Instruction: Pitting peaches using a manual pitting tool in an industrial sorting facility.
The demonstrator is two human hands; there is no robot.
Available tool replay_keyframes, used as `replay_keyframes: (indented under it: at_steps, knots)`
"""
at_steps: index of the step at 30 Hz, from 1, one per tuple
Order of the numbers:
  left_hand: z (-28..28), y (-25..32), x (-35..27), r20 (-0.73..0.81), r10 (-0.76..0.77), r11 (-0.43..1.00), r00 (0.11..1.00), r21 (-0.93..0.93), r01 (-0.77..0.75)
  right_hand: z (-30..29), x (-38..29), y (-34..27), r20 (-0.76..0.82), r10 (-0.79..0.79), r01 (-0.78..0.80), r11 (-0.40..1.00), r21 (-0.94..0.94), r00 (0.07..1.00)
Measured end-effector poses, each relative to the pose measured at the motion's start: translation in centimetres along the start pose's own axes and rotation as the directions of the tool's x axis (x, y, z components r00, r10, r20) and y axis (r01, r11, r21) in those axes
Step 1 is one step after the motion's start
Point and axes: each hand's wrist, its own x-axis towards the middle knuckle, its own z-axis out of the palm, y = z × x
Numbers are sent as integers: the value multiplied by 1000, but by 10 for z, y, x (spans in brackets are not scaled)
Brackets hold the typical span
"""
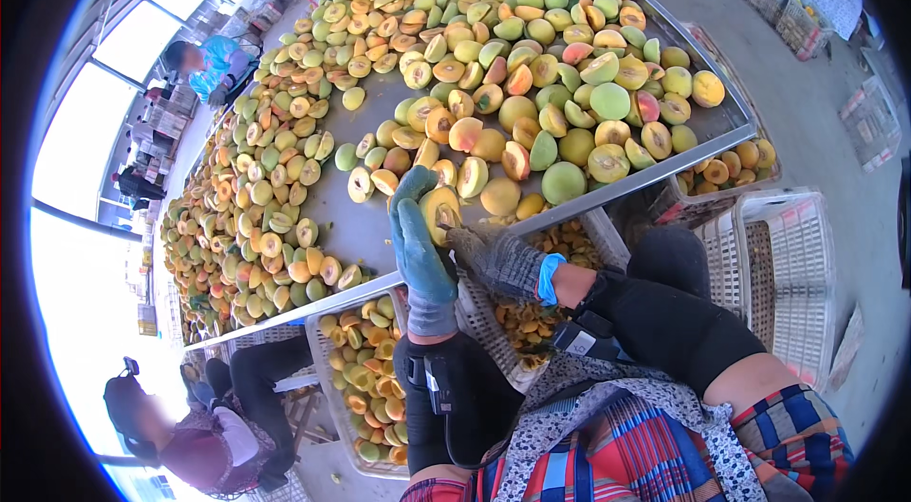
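My left hand (418,239), in a teal-coated glove, holds a halved yellow peach (440,211) with its cut face toward my right hand. My right hand (492,256) wears a dark grey knit glove with a light blue band at the wrist. Its fingertips are at the lower edge of that cut face, by the stone. A small dark tip shows there, but whether it is a tool or a glove finger I cannot tell. Just beyond both hands, many cut and whole peaches (562,182) are heaped on a metal-topped table (356,114).
Below the table edge (640,164) stand a crate of peach halves (320,374) at left and a crate of orange-brown scraps (523,324) under my right forearm. White plastic crates (790,267) stand at right. One person (206,424) sits at lower left, another (213,68) across the table.
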Motion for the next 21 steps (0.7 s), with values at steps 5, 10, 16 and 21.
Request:
replay_keyframes:
  at_steps: [5,10,16,21]
  knots:
    - [-15,-20,6,28,-148,987,989,70,146,8,-11,9,-10,-5,7,967,256,1000]
    - [-27,-1,17,278,-334,928,901,267,261,-52,2,-26,687,351,-768,214,603,637]
    - [-45,-13,31,508,-442,791,739,609,54,-50,-7,-37,648,368,-736,185,652,667]
    - [-38,-8,19,580,-395,915,712,182,359,-65,-10,-36,873,236,-878,-123,463,427]
